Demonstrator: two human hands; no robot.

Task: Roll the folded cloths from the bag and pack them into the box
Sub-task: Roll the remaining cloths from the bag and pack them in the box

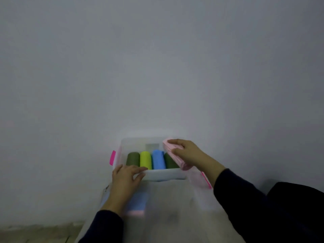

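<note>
A clear plastic box (164, 175) with pink latches stands against the wall. Inside it, rolled cloths lie side by side: dark green (132, 158), lime green (145, 159), blue (158, 159) and another dark green (170, 163). My right hand (189, 153) grips a pink rolled cloth (171, 147) at the box's right end, over the last green roll. My left hand (125, 181) pinches the near rim at the left corner, fingers inside, thumb outside. In front of the box lies the translucent bag (171, 207), with a folded blue cloth (138, 200) and a pink one (135, 212) showing through.
A plain grey wall (157, 67) fills the view behind the box. A pink latch (112, 157) sticks out on the box's left side, another (206, 179) on the right. A strip of floor (35, 234) shows at the lower left. Dark sleeves cover both arms.
</note>
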